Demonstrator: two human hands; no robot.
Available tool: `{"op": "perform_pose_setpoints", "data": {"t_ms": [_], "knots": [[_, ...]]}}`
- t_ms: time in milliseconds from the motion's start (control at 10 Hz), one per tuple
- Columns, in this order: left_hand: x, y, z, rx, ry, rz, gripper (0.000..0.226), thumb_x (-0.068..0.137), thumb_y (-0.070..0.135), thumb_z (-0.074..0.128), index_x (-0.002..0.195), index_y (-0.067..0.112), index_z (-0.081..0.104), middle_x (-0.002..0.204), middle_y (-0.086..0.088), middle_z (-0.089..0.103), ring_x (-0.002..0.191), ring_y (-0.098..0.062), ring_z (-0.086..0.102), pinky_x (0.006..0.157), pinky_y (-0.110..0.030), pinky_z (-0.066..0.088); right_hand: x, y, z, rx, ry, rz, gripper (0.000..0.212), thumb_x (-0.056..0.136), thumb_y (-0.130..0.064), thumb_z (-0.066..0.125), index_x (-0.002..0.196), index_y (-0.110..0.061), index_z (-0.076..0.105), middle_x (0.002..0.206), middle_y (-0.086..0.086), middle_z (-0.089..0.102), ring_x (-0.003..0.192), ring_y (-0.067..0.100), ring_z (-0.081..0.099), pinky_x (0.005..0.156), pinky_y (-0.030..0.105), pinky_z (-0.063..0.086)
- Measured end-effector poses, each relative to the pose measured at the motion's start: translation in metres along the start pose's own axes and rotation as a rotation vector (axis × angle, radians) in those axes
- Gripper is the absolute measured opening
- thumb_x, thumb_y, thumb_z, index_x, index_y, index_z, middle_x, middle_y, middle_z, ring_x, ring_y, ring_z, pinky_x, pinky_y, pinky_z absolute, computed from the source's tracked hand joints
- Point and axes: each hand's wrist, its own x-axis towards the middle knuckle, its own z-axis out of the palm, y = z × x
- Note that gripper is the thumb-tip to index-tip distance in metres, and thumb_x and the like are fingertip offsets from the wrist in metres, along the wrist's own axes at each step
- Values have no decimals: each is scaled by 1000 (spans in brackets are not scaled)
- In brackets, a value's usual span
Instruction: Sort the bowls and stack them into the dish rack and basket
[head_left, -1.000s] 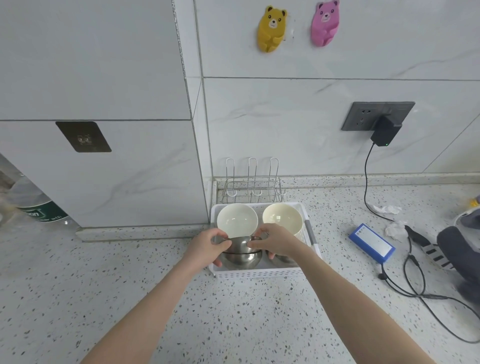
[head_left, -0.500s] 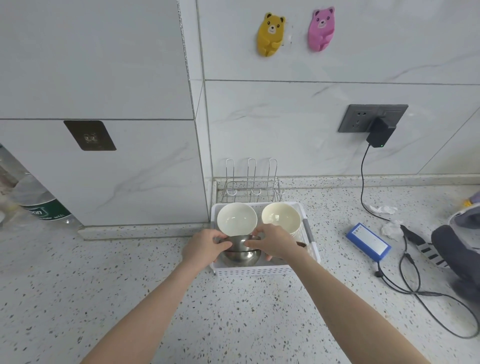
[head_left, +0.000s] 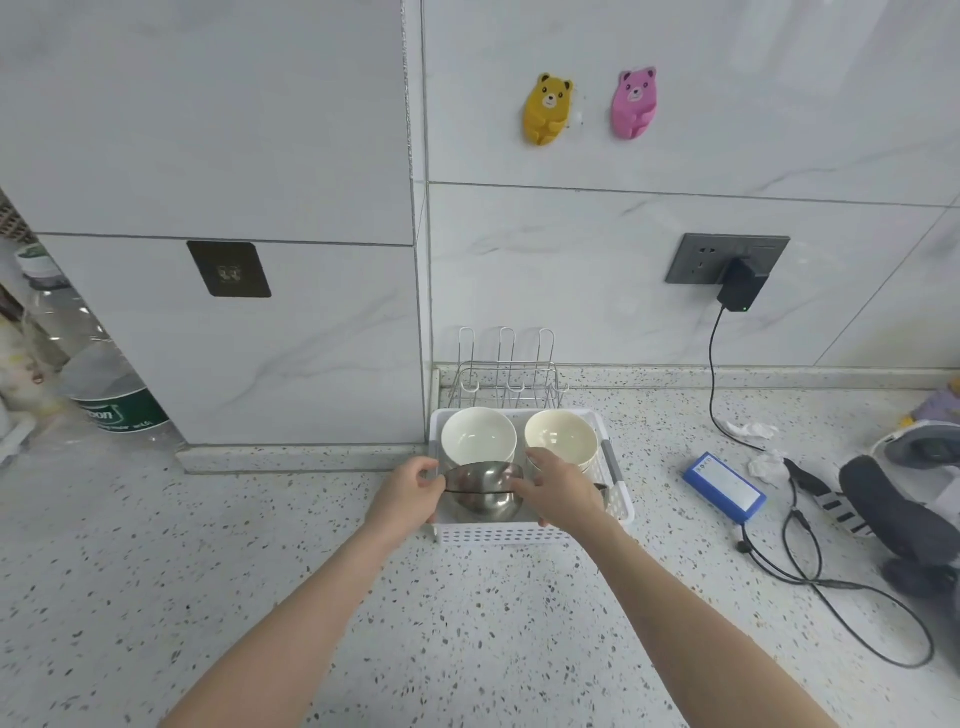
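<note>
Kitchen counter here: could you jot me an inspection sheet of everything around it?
Surface: speckled counter, bare in front.
Job's things: white basket holds two white bowls and a steel bowl; wire dish rack behind holds nothing.
Clutter: blue box, crumpled tissues.
Hands: left hand and right hand grip the steel bowl's rim.
Cables: black cable hangs from the wall charger.
Surroundings: two bear hooks, water jug.

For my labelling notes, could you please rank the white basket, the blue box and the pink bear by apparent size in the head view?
1. White basket
2. Blue box
3. Pink bear, though farther away, so true size is unsure.
</note>
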Motion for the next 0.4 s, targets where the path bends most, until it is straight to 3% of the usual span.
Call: {"op": "perform_pose_setpoints", "data": {"t_ms": [100,200,300,400], "knots": [[-9,-1,-6,-123,25,-30,33,99,27,53,132,18,55,117,0,66,65,-14,68,67,-27,52,-10,-3,1,-5,78,53,54,92,-54,54,136,-24,48,118,0,68,93,24,68,79,36,55],[-17,-8,-13,-216,63,-39,26,100,28,54,124,17,59,100,5,69,64,-13,66,60,-21,45,-20,-5,1,66,147,73,53,90,-61,53,124,-21,58,111,-3,70,97,19,65,79,35,55],[-29,-13,-26,-308,92,-97,18,100,30,54,114,21,59,97,4,71,64,-13,65,67,-35,56,-31,-10,0,109,153,53,47,89,-58,57,114,-19,64,97,-7,70,86,15,66,74,35,58],[-42,-33,-39,-387,127,-155,13,101,29,54,111,22,57,99,0,72,68,-16,64,89,-54,53,-35,-12,-3,180,159,24,42,88,-56,59,110,-21,65,86,-12,68,76,12,66,70,34,58]]}}
